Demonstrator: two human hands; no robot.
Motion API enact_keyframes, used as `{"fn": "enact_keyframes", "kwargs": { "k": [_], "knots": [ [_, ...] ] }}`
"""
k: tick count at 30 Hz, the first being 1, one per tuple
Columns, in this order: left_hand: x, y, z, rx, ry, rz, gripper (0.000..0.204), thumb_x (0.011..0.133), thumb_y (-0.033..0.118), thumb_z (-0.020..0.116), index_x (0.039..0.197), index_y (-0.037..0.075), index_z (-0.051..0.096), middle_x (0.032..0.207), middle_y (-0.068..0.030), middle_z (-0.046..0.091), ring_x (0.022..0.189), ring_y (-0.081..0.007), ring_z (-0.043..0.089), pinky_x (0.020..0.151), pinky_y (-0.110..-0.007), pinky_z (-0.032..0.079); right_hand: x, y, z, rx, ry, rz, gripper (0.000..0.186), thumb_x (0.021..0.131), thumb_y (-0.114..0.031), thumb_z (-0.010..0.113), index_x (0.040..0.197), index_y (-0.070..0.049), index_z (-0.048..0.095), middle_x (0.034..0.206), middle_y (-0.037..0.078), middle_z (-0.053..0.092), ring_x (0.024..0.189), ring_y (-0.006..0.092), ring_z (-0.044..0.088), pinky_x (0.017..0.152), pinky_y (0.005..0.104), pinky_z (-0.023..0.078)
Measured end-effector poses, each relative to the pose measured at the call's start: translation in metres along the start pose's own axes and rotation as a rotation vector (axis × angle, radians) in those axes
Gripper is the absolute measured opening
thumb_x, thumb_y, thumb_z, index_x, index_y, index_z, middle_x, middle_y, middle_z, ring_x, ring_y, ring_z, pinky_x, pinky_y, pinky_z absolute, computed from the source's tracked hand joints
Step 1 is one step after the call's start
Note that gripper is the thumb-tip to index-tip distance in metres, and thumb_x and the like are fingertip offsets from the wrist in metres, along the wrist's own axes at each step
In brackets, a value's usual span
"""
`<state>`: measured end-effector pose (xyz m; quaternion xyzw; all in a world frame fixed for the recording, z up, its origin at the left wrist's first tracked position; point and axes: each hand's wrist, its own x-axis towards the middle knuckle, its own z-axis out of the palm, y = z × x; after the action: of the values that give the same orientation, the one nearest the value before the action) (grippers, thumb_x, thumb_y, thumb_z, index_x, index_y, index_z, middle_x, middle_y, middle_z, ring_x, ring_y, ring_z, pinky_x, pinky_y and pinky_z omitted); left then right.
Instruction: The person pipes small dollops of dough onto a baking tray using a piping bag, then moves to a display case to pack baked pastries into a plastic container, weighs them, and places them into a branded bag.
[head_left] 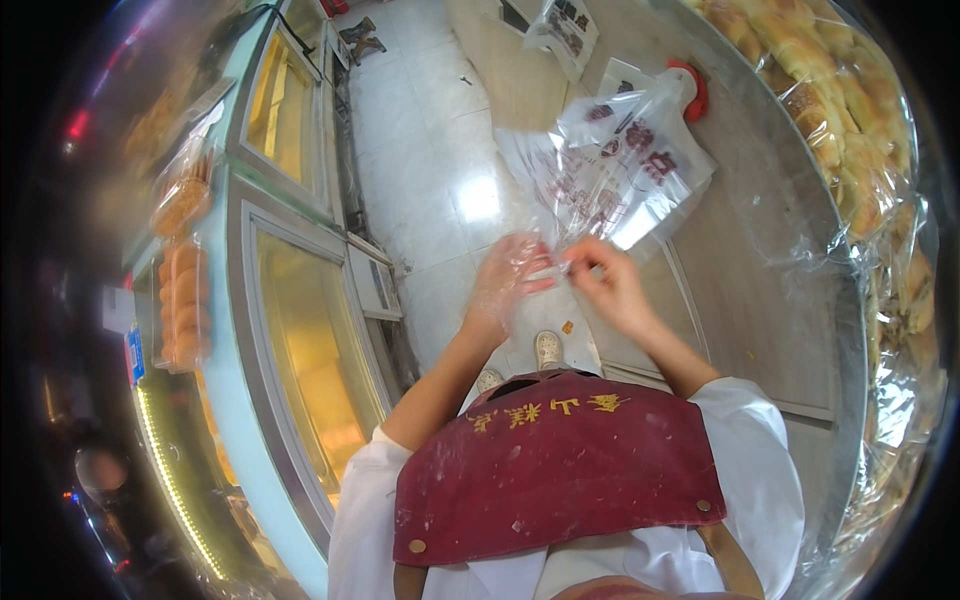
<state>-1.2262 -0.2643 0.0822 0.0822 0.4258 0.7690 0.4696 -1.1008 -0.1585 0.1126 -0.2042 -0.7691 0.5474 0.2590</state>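
Note:
My left hand [512, 272] is in a thin, clear plastic glove, its fingers stretched toward the right and slightly blurred. Close beside it, my bare right hand [606, 285] has thumb and forefinger pinched on a bit of clear film at the gloved fingertips, which looks like part of the plastic glove [521, 252]. Just beyond both hands hang clear plastic bags [610, 165] with dark red print. Whether the film touches these bags, I cannot tell.
Left stands a glass-fronted cabinet [310, 330] with a pale top edge, bagged round buns [184, 300] on it. Along the right runs a counter [760, 210] with plastic-covered bread [850, 110]. A red object [690, 92] sits by the bags. Tiled floor [420, 150] lies between.

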Motion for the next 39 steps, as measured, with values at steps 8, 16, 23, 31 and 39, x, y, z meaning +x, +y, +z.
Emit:
{"fn": "enact_keyframes", "kwargs": {
  "k": [8, 16, 23, 31, 39],
  "knots": [
    [-0.011, -0.015, -0.046, 0.418, -0.033, 0.194, 0.019, 0.087, 0.015, 0.052, 0.095, -0.001, 0.057, 0.084, -0.0075, 0.059, 0.071, -0.0151, 0.057, 0.063, -0.027, 0.047, -0.029, 0.0, 0.032, -0.022, -0.347, 0.066, 0.015, 0.086, -0.003, 0.055, 0.1, -0.002, 0.06, 0.092, 0.005, 0.061, 0.079, 0.0099, 0.061, 0.063, 0.0224, 0.048],
    [-0.054, 0.009, -0.088, 0.465, 0.092, 0.131, 0.023, 0.082, 0.023, 0.056, 0.094, 0.004, 0.06, 0.08, -0.0019, 0.056, 0.066, -0.0088, 0.052, 0.057, -0.023, 0.042, 0.017, 0.065, 0.004, 0.402, 0.286, 0.751, 0.022, 0.092, -0.021, 0.051, 0.103, -0.004, 0.059, 0.092, 0.003, 0.063, 0.085, 0.0134, 0.057, 0.078, 0.0266, 0.045],
    [-0.06, 0.006, -0.133, 0.396, 0.239, 0.141, 0.041, 0.082, 0.014, 0.06, 0.12, 0.003, 0.05, 0.103, -0.0055, 0.061, 0.086, -0.0166, 0.061, 0.075, -0.029, 0.051, 0.009, 0.064, -0.005, 0.552, -0.108, 0.508, 0.02, 0.093, -0.022, 0.051, 0.095, -0.004, 0.059, 0.088, 0.004, 0.063, 0.079, 0.0128, 0.061, 0.072, 0.0276, 0.048],
    [-0.067, -0.007, -0.154, 0.078, 0.237, -0.02, 0.037, 0.081, 0.014, 0.063, 0.115, 0.002, 0.054, 0.101, -0.0062, 0.062, 0.085, -0.016, 0.063, 0.073, -0.027, 0.052, -0.004, 0.063, 0.008, 0.281, -0.13, 0.51, 0.015, 0.087, -0.013, 0.062, 0.075, -0.008, 0.054, 0.066, 0.0, 0.058, 0.054, 0.0058, 0.05, 0.049, 0.0202, 0.041],
    [-0.07, -0.046, -0.193, 0.288, 0.254, -0.31, 0.011, 0.08, 0.01, 0.057, 0.09, 0.005, 0.059, 0.082, -0.0049, 0.06, 0.073, -0.0146, 0.059, 0.064, -0.029, 0.048, -0.019, 0.052, 0.027, 0.5, -0.113, 0.591, 0.027, 0.083, -0.021, 0.068, 0.067, -0.012, 0.048, 0.059, -0.004, 0.048, 0.052, 0.004, 0.041, 0.047, 0.0194, 0.033]
  ]
}}
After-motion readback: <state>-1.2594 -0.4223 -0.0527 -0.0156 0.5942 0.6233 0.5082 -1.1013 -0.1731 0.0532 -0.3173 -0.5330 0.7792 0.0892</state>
